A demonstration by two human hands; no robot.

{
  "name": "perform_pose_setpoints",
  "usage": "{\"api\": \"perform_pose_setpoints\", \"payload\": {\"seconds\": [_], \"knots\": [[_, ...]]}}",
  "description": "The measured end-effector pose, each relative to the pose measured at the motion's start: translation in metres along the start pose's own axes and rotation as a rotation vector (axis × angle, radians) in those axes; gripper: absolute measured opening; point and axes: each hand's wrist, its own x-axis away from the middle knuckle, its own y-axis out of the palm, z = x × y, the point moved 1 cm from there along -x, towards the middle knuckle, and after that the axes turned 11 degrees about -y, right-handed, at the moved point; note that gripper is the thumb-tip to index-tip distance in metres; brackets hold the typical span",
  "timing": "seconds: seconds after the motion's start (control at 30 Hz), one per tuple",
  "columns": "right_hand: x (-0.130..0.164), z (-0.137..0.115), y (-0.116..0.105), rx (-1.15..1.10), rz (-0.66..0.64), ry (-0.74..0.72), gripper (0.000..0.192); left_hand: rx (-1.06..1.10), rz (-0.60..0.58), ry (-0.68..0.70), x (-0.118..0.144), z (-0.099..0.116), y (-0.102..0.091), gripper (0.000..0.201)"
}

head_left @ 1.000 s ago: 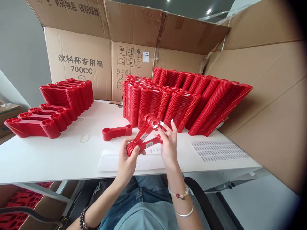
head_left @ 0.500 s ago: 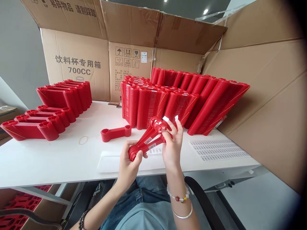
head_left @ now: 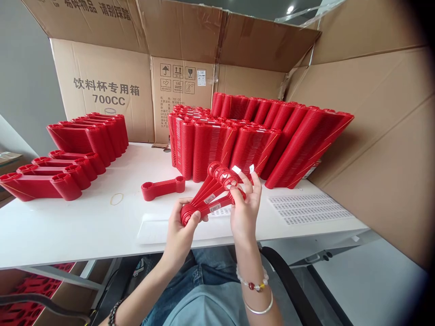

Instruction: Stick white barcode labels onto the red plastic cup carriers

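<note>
I have a small fan of flat red plastic two-ring cup carriers in both hands, lifted just above the near edge of the white table. My left hand is closed on the near ends, thumb on top and fingers under, so that end works as a pivot and the pieces stay pinched together there. My right hand is clamped more loosely on the far ends, fingers spread between the rings, which is why the pieces splay apart and show the small white barcode stickers on their flat middles. Two white tabs stand off my right fingertips; I cannot tell whether they are stickers or nails.

A single red carrier lies flat on the table just beyond my hands, apart from the piles. A thin rubber band lies to its left. Tall nested stacks of red carriers lean against the brown cardboard box wall to the right, which props them up; lower stacks sit along the left. A white sheet of printed barcode labels rests flat near my right hand, within easy reach.
</note>
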Motion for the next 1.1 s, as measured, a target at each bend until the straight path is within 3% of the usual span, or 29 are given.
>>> {"api": "perform_pose_setpoints", "payload": {"seconds": [0.2, 0.53, 0.83, 1.1], "knots": [[0.007, 0.002, 0.001, -0.007, 0.055, 0.089, 0.060, 0.079, 0.006, 0.015, -0.002, -0.001, -0.001, 0.026], [0.023, -0.002, -0.005, -0.087, 0.169, 0.296, 0.075, -0.092, 0.080, 0.131, 0.006, 0.005, -0.002, 0.020], [0.040, -0.006, -0.007, -0.050, 0.251, 0.115, 0.058, -0.103, 0.160, 0.194, 0.006, 0.003, 0.000, 0.020], [0.044, -0.009, -0.010, -0.022, 0.271, 0.016, 0.052, -0.103, 0.106, 0.175, 0.008, 0.003, 0.000, 0.018]]}}
